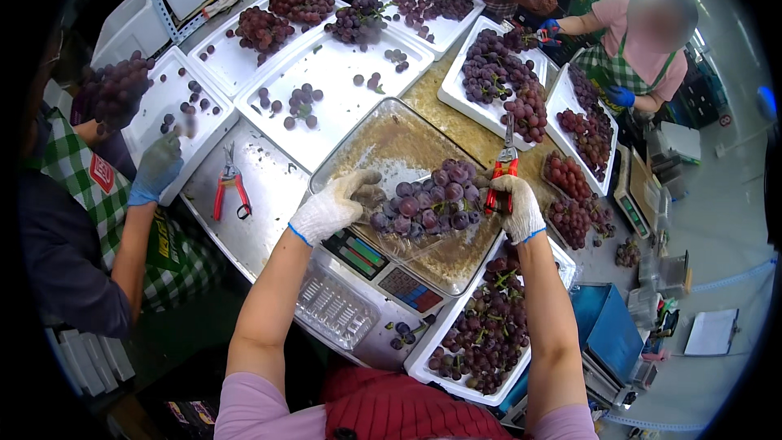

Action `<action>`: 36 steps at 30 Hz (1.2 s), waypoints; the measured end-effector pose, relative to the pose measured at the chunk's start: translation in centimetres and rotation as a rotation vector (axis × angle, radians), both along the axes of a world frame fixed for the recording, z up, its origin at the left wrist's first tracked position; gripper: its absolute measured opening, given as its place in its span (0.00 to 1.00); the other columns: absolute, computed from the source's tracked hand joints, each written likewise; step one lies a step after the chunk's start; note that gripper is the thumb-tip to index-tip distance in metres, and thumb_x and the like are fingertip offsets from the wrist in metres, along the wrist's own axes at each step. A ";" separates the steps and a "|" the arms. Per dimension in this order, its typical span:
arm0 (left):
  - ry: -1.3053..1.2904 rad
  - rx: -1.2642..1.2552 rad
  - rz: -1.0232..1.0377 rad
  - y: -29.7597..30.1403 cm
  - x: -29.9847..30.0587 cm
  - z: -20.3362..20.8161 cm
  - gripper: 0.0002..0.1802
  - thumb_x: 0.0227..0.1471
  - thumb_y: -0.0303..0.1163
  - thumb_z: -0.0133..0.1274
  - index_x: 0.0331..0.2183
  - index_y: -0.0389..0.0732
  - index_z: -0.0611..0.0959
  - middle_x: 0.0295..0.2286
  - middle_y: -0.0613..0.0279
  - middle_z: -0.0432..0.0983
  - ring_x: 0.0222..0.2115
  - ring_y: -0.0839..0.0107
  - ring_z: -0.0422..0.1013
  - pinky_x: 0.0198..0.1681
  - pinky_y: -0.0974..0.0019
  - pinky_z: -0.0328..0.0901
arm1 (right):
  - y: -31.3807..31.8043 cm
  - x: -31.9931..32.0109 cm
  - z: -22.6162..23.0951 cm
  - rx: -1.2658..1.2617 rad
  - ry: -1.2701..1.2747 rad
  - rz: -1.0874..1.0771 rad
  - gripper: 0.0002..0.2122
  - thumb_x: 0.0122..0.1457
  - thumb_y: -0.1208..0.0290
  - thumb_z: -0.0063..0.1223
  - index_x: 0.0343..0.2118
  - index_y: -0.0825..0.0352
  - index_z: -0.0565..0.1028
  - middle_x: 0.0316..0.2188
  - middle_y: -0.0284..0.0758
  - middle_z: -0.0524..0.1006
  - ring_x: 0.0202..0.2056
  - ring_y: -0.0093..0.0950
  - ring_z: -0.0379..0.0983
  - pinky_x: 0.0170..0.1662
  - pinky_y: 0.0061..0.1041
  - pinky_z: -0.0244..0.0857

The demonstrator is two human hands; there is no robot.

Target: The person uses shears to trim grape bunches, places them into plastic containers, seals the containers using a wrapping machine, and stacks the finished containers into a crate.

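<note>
A bunch of purple grapes point(432, 200) lies in a clear plastic box point(405, 248) over the pan of the weighing scale point(399, 134). My left hand point(336, 205), in a white glove, grips the box's left side, its fingers curled beside the grapes. At the right end of the bunch, my gloved right hand point(520, 205) is closed on red-handled pruning shears point(507, 165), blades pointing away from me. Fingers of this hand also come close to the grapes; whether they touch is hard to see.
An empty clear box point(336, 307) sits left of the scale's keypad. More shears point(231, 183) lie on the metal table. White trays point(273, 126) of grapes surround the scale, one point(423, 358) near my right forearm. Co-workers stand at left point(122, 220), right point(631, 49) and far side.
</note>
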State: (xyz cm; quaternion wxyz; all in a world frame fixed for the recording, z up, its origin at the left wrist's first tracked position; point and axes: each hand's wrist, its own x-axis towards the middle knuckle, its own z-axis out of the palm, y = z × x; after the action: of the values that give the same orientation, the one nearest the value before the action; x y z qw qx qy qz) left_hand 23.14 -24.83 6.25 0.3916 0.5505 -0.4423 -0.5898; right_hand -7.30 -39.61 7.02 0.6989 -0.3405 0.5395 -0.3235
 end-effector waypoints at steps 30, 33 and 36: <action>0.039 0.011 0.033 -5.1 -3.2 -0.2 0.43 0.60 0.63 0.33 0.57 0.32 0.68 0.42 0.44 0.74 0.43 0.61 0.71 0.51 0.60 0.62 | 11.0 -3.9 2.1 -0.298 0.587 0.100 0.24 0.47 0.58 0.54 0.46 0.65 0.71 0.35 0.49 0.77 0.40 0.43 0.75 0.46 0.36 0.66; -0.124 -0.017 -0.049 -6.5 -4.2 1.0 0.42 0.60 0.63 0.33 0.56 0.34 0.69 0.41 0.45 0.75 0.42 0.62 0.72 0.49 0.61 0.63 | 12.8 -4.8 1.4 -0.266 0.583 0.055 0.21 0.46 0.60 0.55 0.43 0.66 0.72 0.35 0.50 0.77 0.40 0.44 0.75 0.46 0.37 0.66; -0.201 -0.045 -0.084 -7.2 -5.5 1.6 0.42 0.60 0.63 0.33 0.56 0.35 0.70 0.41 0.47 0.76 0.41 0.63 0.72 0.46 0.63 0.64 | 14.6 -5.8 1.2 -0.277 0.479 0.004 0.19 0.47 0.62 0.55 0.41 0.68 0.72 0.33 0.48 0.76 0.39 0.42 0.74 0.46 0.34 0.65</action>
State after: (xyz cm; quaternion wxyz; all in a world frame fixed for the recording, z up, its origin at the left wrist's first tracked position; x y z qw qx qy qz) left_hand 17.64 -32.02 7.82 0.3325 0.5791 -0.5152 -0.5372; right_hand -13.14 -24.99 8.17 0.4987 -0.5007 0.6394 -0.3029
